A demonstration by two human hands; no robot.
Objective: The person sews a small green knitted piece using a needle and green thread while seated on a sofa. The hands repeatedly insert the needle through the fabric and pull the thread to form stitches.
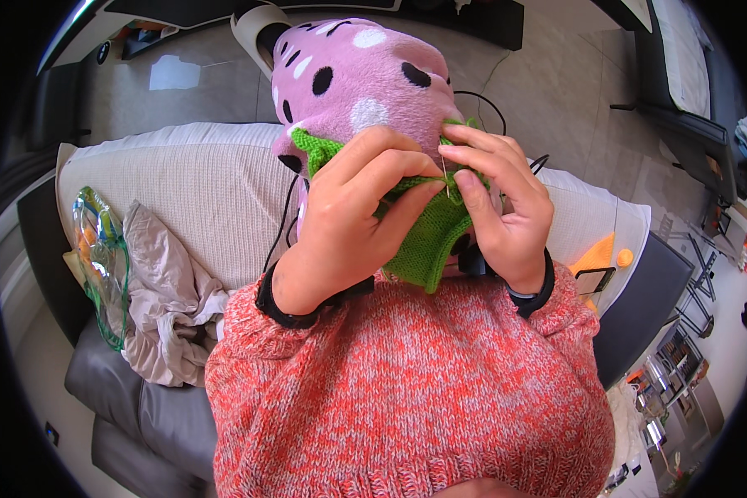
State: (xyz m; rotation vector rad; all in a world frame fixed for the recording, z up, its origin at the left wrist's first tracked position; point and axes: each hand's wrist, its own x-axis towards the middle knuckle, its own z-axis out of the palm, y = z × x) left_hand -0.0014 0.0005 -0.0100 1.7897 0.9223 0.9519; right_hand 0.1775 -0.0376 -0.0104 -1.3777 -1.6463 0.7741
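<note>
A green knitted piece (427,241) with thin metal needles (445,166) lies between my two hands, over a pink blanket (349,70) with black and white spots that covers my lap. My left hand (353,212) grips the knitting from the left, thumb and index finger pinched at the stitches near the needle tips. At the right, my right hand (506,212) holds a needle and the green fabric, its fingers curled along the needle and its thumb close to the stitches. Part of the needles is hidden under my fingers.
On the couch cover (207,183) at left lie a crumpled beige cloth (158,299) and a clear bag (100,266) with orange contents. At right are orange yarn (624,257) and a dark phone-like object (593,280). A dark low furniture piece (498,21) stands beyond the tiled floor.
</note>
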